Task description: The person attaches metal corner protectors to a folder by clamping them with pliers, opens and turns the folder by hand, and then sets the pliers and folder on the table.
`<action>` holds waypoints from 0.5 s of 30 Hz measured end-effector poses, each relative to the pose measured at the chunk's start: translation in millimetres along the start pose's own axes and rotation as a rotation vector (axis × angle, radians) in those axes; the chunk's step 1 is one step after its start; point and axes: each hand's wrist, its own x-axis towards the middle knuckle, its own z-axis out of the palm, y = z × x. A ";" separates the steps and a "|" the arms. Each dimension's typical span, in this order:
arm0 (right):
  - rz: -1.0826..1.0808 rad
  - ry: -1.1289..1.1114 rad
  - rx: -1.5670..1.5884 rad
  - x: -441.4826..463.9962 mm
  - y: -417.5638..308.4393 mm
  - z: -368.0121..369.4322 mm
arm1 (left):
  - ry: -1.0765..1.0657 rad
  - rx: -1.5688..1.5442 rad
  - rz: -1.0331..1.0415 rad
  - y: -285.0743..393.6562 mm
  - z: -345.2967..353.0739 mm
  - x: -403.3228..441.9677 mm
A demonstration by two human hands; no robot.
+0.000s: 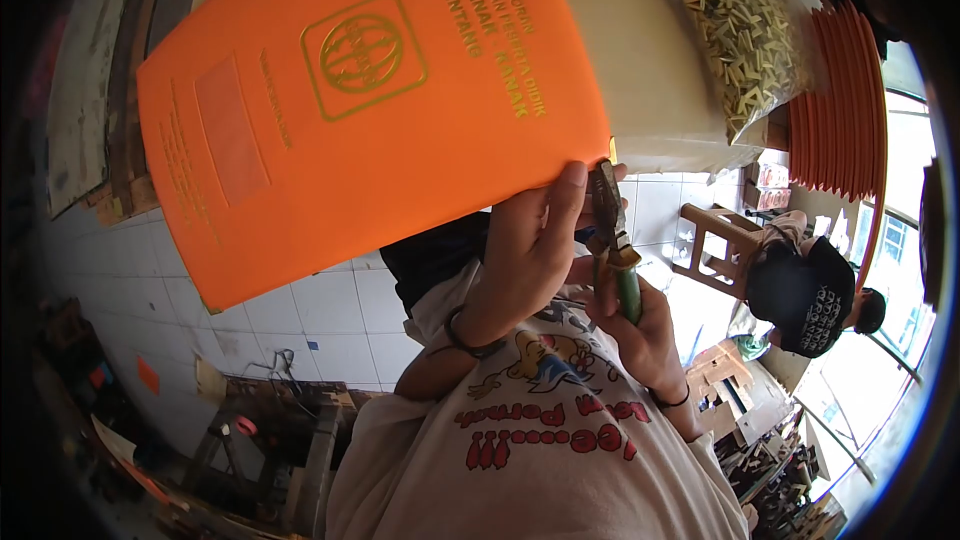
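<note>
A large orange folder cover (400, 140) with gold lettering and a round emblem lies over the table edge, its near side jutting toward me. My left hand (535, 235) grips the folder by its near right corner, thumb on top and the other fingers partly hidden beneath. A small gold metal corner piece (613, 148) sits on that corner. My right hand (645, 332) is closed around the green handles of a pair of pliers (622, 258). The jaws point at the corner piece, right beside my left fingertips; whether they touch it I cannot tell.
On the pale table (650, 90) lies a clear plastic bag (745, 45) full of small gold corner pieces. Beyond it stands a stack of orange covers (838, 100). A person in a black shirt (800, 290) sits at the right near a wooden stool (715, 245). Clutter stands at lower left.
</note>
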 end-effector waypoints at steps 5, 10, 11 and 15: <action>0.063 -0.021 -0.035 -5.3 -11.0 1.4 | -0.016 0.045 -0.042 4.6 0.7 -0.1; 0.023 -0.040 -0.034 -8.4 -3.8 -4.1 | -0.011 0.029 -0.017 2.9 1.4 -0.3; 0.013 -0.035 -0.048 -8.4 -0.8 -5.5 | -0.012 0.030 -0.014 2.6 1.6 -0.2; -0.050 -0.044 -0.061 -5.6 3.3 -7.7 | -0.016 0.037 -0.003 1.8 1.3 -0.2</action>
